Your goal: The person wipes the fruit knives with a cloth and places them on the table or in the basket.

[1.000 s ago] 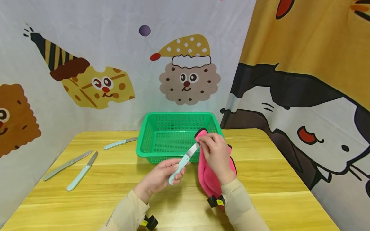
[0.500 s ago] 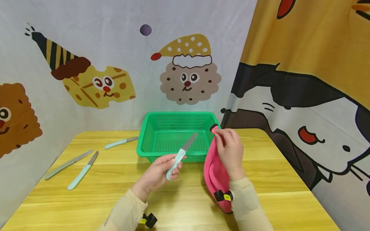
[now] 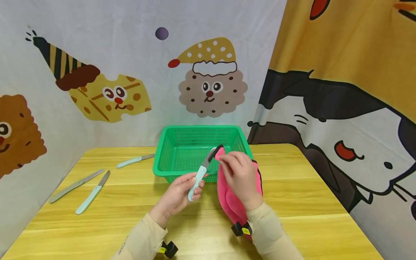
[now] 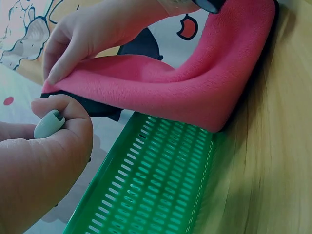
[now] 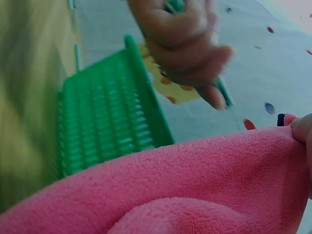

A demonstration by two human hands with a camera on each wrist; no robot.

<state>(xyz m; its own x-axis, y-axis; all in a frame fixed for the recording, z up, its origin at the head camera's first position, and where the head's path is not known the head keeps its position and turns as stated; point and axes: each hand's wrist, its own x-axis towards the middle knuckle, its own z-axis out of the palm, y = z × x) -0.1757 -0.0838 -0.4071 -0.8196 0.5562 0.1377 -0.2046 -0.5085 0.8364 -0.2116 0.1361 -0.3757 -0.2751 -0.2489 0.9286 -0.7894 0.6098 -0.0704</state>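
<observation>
My left hand (image 3: 178,191) grips the pale mint handle of a knife (image 3: 196,183), its blade tilted up and to the right. A pink cloth (image 3: 227,195) with dark edging hangs from my right hand (image 3: 239,177), whose thumb and fingers pinch it near one corner. That corner overlaps the upper blade in the head view, so part of the metal is hidden. In the left wrist view the handle's butt end pokes out of the curled left hand (image 4: 63,126). Plush pink cloth (image 5: 195,180) fills the lower part of the right wrist view.
Behind the hands stands a green perforated basket (image 3: 156,168) at the back of the wooden table (image 3: 130,216). To the left lie several more knives: one mint-handled (image 3: 92,195), one greyish (image 3: 76,186), and another (image 3: 134,161) beside the basket. Cartoon-printed curtains (image 3: 130,21) enclose the table.
The cloth corner moved off the blade to the right, baring it, then came back left over the blade. My left hand keeps its grip on the knife, shifting only slightly.
</observation>
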